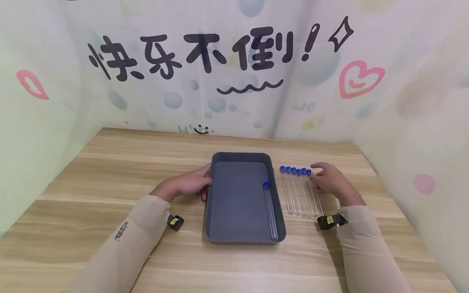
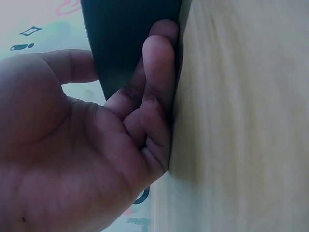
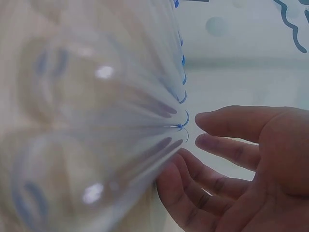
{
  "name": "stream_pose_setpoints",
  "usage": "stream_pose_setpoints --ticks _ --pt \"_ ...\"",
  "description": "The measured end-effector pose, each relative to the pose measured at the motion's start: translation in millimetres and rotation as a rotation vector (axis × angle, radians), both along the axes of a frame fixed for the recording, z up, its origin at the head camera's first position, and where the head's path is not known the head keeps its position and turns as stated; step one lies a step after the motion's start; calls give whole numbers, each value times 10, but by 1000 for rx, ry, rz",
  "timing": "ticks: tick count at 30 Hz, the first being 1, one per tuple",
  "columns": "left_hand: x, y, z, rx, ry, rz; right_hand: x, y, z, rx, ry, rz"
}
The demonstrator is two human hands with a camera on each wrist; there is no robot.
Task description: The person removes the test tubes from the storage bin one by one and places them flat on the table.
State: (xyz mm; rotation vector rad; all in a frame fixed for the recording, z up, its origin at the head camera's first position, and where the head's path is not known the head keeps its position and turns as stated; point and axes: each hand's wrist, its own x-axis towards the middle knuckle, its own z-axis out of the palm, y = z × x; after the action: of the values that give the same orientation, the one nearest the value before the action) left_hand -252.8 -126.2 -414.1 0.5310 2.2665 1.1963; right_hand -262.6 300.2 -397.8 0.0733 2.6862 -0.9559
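Observation:
My left hand (image 1: pixel 190 182) holds the left wall of a dark grey tray (image 1: pixel 234 240). In the left wrist view its fingers (image 2: pixel 159 63) lie against the outer side while the thumb reaches the rim. Inside the tray, along its right side, lies one clear test tube (image 1: pixel 270 213) with a blue cap. To the right of the tray, several clear blue-capped test tubes (image 1: pixel 298 195) lie side by side in a row, caps away from me. My right hand (image 1: pixel 329 179) is at the cap end of the rightmost tube, thumb and forefinger apart, with nothing gripped between them.
The wood-grain table (image 1: pixel 121 171) extends around the tray. Behind it hangs a pale printed curtain (image 1: pixel 183 106) with black characters, and similar cloth stands at both sides. A black wrist camera (image 1: pixel 176 222) sits at the left cuff, another (image 1: pixel 329 221) close by the tubes' rounded ends.

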Motion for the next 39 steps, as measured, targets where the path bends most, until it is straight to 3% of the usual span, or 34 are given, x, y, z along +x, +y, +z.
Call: stream_pose_setpoints --ticks 4,11,16,28,39 --pt "-6 3 -11 -3 -3 -1 19 14 4 -8 4 -10" --pt "5 -5 -14 -4 9 3 42 -12 44 74 146 17" --pt "19 -15 -8 2 5 3 76 -113 111 88 198 20" --pt "9 4 -15 12 6 -2 293 -479 436 29 287 81" --pt "11 18 -18 25 0 8 462 -832 544 -7 360 196"
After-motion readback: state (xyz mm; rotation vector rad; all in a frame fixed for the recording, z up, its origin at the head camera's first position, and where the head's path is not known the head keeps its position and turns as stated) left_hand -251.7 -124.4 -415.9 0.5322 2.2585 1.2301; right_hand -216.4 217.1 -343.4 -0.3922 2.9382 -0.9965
